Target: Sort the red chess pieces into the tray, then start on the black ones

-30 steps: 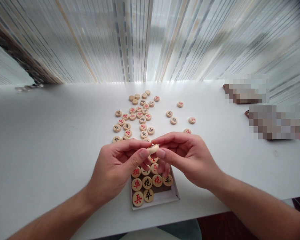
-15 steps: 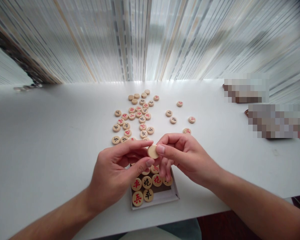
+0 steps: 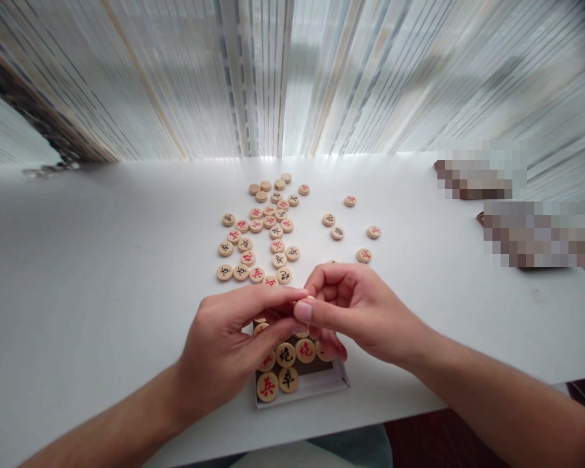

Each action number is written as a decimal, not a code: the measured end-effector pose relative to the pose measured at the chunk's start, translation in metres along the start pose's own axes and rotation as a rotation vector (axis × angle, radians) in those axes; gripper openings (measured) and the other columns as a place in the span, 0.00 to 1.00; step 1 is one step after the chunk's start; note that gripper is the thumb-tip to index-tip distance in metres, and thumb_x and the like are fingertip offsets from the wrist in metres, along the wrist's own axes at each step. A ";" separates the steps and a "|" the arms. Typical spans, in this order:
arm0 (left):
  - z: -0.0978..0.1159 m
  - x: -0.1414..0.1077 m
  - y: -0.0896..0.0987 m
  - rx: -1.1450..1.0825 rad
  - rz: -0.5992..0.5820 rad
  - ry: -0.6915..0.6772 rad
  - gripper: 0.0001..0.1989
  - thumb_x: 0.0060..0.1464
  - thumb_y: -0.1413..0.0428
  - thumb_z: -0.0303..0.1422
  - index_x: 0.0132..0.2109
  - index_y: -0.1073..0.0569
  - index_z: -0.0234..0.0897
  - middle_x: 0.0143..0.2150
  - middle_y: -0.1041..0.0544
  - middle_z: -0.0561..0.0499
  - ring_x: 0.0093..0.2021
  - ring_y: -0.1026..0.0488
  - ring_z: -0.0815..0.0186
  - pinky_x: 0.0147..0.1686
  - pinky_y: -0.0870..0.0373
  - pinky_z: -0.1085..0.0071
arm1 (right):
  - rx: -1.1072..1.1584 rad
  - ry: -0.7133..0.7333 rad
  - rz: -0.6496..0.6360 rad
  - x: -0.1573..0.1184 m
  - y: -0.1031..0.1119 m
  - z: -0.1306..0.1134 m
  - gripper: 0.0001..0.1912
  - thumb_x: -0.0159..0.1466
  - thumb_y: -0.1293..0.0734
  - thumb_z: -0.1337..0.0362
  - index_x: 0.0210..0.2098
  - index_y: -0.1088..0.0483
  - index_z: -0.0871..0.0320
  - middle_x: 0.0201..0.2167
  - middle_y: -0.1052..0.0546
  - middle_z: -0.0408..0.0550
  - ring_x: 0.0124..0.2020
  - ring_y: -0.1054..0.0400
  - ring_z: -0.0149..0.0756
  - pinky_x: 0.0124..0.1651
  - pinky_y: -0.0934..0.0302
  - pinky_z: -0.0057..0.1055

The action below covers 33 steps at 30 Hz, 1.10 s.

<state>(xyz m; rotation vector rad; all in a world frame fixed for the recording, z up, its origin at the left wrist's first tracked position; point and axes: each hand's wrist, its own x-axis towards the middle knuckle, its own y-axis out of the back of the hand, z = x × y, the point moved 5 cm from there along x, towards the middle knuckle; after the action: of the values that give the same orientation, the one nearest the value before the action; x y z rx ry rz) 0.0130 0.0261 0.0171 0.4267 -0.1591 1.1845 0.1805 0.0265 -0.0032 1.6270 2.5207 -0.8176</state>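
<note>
In head view: gripping a mostly hidden disc (image 3: 311, 298) with fingers (image 3: 322, 313) of the right hand (image 3: 363, 299), above the box (image 3: 316, 389) on the counter (image 3: 107, 292); curving the left hand (image 3: 229, 335) close against it, cannot tell whether gripping. Beyond, loose discs (image 3: 277, 246).

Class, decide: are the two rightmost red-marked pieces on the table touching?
Apart: the head view shows white table between the farther piece and nearer piece.

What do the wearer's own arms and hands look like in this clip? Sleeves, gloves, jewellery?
Both the left hand and right hand are ungloved, and the forearms show bare, with no sleeve in view. The fingers that show carry no visible rings. I see no watch, bracelet, cable or marking.
</note>
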 end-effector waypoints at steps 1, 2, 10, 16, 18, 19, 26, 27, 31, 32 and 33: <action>-0.001 0.000 0.000 -0.030 -0.007 0.025 0.20 0.59 0.32 0.19 0.54 0.14 0.46 0.43 0.11 0.56 0.40 0.14 0.72 0.44 0.18 0.83 | 0.006 0.004 -0.002 0.000 -0.001 -0.001 0.18 0.56 0.15 0.61 0.31 0.26 0.60 0.19 0.21 0.42 0.15 0.30 0.26 0.17 0.35 0.17; -0.002 0.000 -0.001 -0.071 -0.010 0.058 0.20 0.59 0.32 0.19 0.53 0.13 0.47 0.43 0.11 0.56 0.39 0.13 0.71 0.44 0.17 0.83 | 0.015 0.009 -0.004 0.000 -0.001 -0.002 0.18 0.56 0.15 0.62 0.31 0.26 0.60 0.20 0.21 0.42 0.15 0.29 0.26 0.17 0.35 0.16; -0.006 0.001 -0.002 -0.252 0.031 0.215 0.22 0.55 0.30 0.18 0.50 0.12 0.51 0.40 0.11 0.59 0.37 0.13 0.70 0.40 0.16 0.83 | 0.084 0.035 -0.054 0.003 0.001 0.001 0.14 0.58 0.16 0.65 0.34 0.23 0.60 0.22 0.19 0.42 0.17 0.26 0.28 0.19 0.31 0.19; -0.004 0.000 0.002 -0.131 0.028 0.127 0.19 0.57 0.30 0.20 0.50 0.12 0.48 0.41 0.10 0.57 0.38 0.13 0.71 0.43 0.17 0.83 | 0.061 0.011 -0.036 0.000 0.001 0.002 0.15 0.55 0.15 0.67 0.32 0.24 0.61 0.21 0.20 0.41 0.16 0.30 0.23 0.21 0.33 0.16; -0.004 -0.002 0.002 -0.094 0.022 0.104 0.18 0.57 0.30 0.21 0.51 0.12 0.47 0.41 0.11 0.57 0.38 0.14 0.72 0.43 0.18 0.84 | 0.053 0.006 -0.033 0.000 -0.001 0.001 0.16 0.55 0.15 0.66 0.31 0.24 0.61 0.20 0.21 0.41 0.16 0.31 0.23 0.20 0.35 0.15; -0.004 -0.002 0.002 -0.088 0.018 0.103 0.18 0.57 0.29 0.21 0.51 0.13 0.46 0.41 0.11 0.57 0.38 0.14 0.72 0.42 0.18 0.84 | 0.050 0.004 -0.031 0.000 -0.001 0.000 0.16 0.55 0.15 0.65 0.31 0.24 0.61 0.19 0.21 0.41 0.16 0.31 0.23 0.19 0.35 0.15; -0.007 -0.002 -0.002 -0.216 0.000 0.171 0.21 0.57 0.30 0.20 0.52 0.13 0.48 0.42 0.11 0.55 0.38 0.12 0.68 0.42 0.15 0.78 | 0.068 0.010 -0.030 0.001 -0.001 0.000 0.16 0.55 0.14 0.64 0.33 0.23 0.60 0.21 0.19 0.42 0.17 0.27 0.27 0.21 0.31 0.19; -0.007 -0.001 -0.002 -0.246 -0.003 0.186 0.21 0.57 0.30 0.19 0.53 0.13 0.48 0.43 0.10 0.55 0.38 0.12 0.68 0.42 0.14 0.78 | 0.075 0.020 -0.030 0.001 -0.001 0.000 0.16 0.56 0.15 0.64 0.33 0.23 0.60 0.22 0.19 0.42 0.18 0.27 0.27 0.22 0.30 0.19; -0.005 0.002 -0.003 -0.306 0.029 0.241 0.17 0.59 0.31 0.21 0.50 0.12 0.49 0.42 0.10 0.55 0.38 0.12 0.68 0.41 0.15 0.79 | 0.043 0.089 -0.014 0.000 -0.001 -0.003 0.14 0.58 0.15 0.63 0.33 0.22 0.61 0.22 0.20 0.42 0.19 0.27 0.26 0.24 0.30 0.19; -0.004 0.003 -0.002 -0.307 0.043 0.254 0.15 0.61 0.32 0.22 0.49 0.11 0.48 0.41 0.10 0.54 0.37 0.13 0.69 0.40 0.15 0.80 | 0.025 0.102 -0.010 0.000 -0.002 -0.004 0.14 0.58 0.16 0.63 0.34 0.21 0.61 0.23 0.19 0.43 0.19 0.26 0.26 0.24 0.30 0.19; -0.004 0.004 -0.002 -0.308 0.054 0.265 0.14 0.61 0.32 0.23 0.48 0.11 0.48 0.39 0.10 0.54 0.36 0.13 0.70 0.38 0.16 0.82 | 0.011 0.109 -0.008 0.000 -0.002 -0.005 0.14 0.59 0.16 0.62 0.34 0.21 0.62 0.24 0.19 0.43 0.20 0.26 0.27 0.23 0.30 0.19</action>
<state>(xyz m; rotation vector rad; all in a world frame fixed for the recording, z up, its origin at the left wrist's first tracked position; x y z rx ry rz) 0.0154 0.0304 0.0142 -0.0058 -0.1206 1.2342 0.1803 0.0278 0.0021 1.7115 2.6006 -0.7646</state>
